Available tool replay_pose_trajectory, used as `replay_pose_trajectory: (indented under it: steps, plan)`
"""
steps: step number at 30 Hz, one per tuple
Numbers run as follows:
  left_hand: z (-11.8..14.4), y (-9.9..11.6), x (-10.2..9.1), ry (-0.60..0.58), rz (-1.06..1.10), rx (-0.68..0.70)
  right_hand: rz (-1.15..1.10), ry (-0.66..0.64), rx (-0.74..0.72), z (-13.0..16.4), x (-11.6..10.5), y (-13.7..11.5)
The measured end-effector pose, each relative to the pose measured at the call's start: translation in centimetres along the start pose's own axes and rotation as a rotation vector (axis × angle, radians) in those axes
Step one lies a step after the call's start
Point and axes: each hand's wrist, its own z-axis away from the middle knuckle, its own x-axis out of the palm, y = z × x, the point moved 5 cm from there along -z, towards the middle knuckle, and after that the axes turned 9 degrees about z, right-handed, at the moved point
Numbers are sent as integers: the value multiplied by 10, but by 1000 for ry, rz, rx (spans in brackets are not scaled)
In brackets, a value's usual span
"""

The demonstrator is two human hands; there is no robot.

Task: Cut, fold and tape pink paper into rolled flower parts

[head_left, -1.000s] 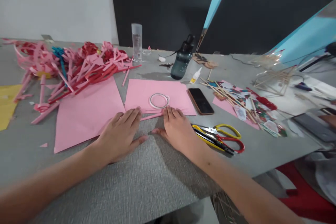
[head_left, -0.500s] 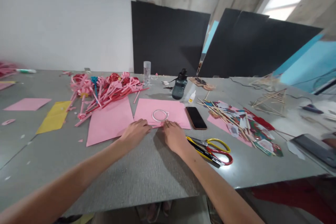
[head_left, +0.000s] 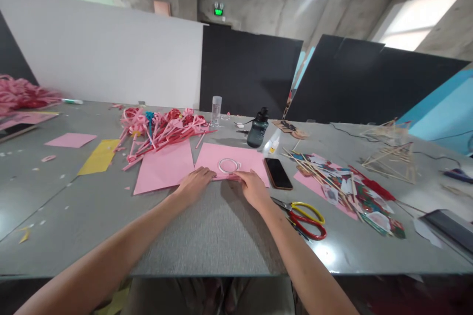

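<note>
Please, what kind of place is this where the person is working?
Probably a craft workshop in a bare concrete hall: pink paper sheets, a heap of rolled paper flowers, scissors and wooden sticks lie on a long grey table.

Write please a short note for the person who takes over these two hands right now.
Left hand: flat, fingers on the near edge of the pink paper sheet, holding nothing.
Right hand: same, pressing that edge beside the left.
A tape ring lies on the sheet; phone to its right; scissors by the right wrist.
Done: near edge looks partly rolled or folded.
Left: rest of the sheet is flat, tape unused.
</note>
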Motion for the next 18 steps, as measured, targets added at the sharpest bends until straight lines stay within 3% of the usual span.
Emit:
replay_pose_trajectory:
  steps: [7,13,18]
  plan:
    - [5,9,-5,-20,1,73,-31,50,-9,-4,-3,7]
    - [6,16,-17,-1,-31,64,-15,143,-18,-4,-15,10]
    - [7,21,-23,10,-28,36,-16,142,-60,-6,-20,7]
